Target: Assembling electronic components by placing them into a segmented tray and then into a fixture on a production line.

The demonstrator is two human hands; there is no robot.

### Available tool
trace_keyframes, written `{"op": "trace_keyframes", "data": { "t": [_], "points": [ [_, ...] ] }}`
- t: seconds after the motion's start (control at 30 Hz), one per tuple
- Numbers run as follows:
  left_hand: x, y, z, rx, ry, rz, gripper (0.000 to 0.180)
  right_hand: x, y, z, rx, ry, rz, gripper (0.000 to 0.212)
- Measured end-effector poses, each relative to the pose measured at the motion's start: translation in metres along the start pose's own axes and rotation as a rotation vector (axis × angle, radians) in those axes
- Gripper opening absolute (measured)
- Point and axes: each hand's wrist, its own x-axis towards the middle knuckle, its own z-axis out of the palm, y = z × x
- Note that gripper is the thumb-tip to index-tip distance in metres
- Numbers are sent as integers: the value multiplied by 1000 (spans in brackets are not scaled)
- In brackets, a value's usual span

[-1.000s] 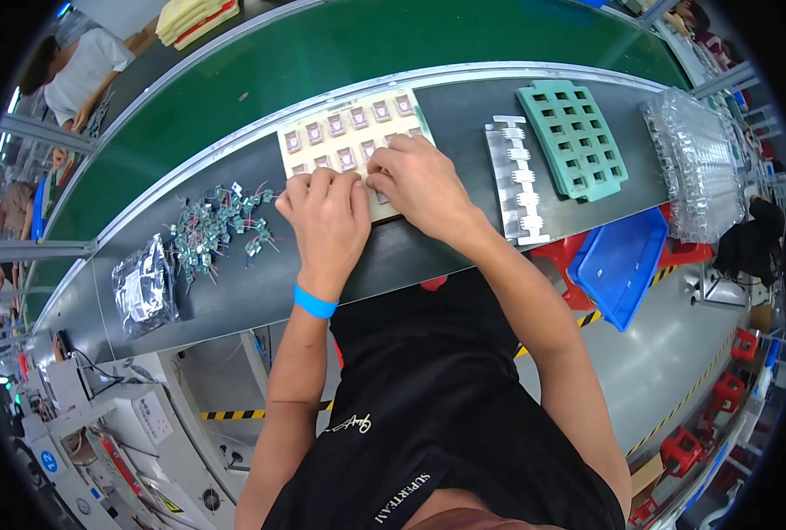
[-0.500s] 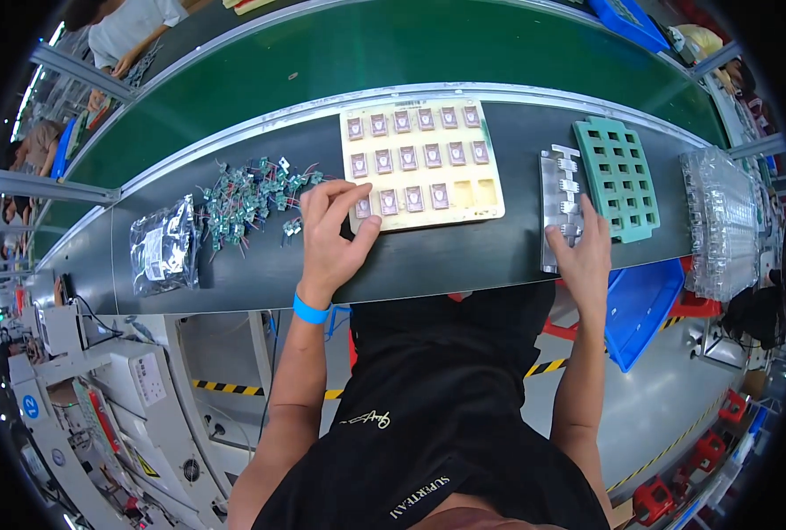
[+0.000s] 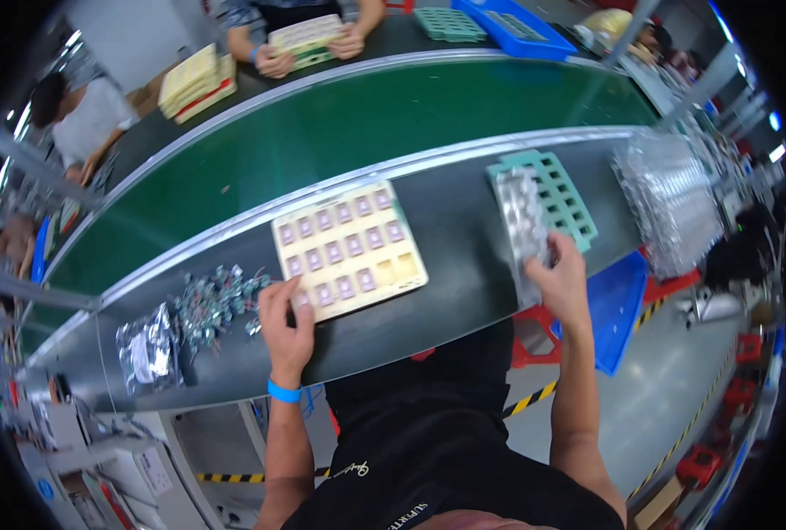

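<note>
My left hand (image 3: 287,331) is at the near-left corner of a cream tray (image 3: 358,306), its thumb and fingers closed around that corner. Small pinkish rectangular pieces (image 3: 334,253) fill most of the tray's pockets; two pockets at its near right hold none. Off to the right, my right hand (image 3: 559,281) grips the near part of a long clear plastic tray (image 3: 524,216) between thumb and fingers. This tray is tilted, and its far end overlaps a green tray (image 3: 565,199) with rows of rectangular holes. Motion blur hides what sits in the clear tray.
Small green circuit boards with wires (image 3: 216,305) are heaped left of the cream tray, beside a silvery bag (image 3: 148,349). Stacked clear trays (image 3: 671,203) stand far right. A blue bin (image 3: 618,309) is below the table edge. Across the green belt (image 3: 322,132), another person's hands hold a cream tray.
My right hand has closed on the clear plastic tray and shifted it over the green tray's edge. My left hand stays at the cream tray's corner. The whole view has tilted.
</note>
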Motion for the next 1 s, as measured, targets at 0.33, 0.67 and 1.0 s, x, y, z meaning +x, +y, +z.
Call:
{"op": "trace_keyframes", "data": {
  "t": [0.33,0.67,1.0],
  "points": [
    [6,-33,16,-730,97,-286,61,159,137,-110,-541,219,245,50],
    [56,-40,18,-976,116,-494,62,186,214,-116,-430,335,-2,51],
    [65,-40,27,-394,74,-444,41,145,232,-86,-221,911,109,42]
  ]
}}
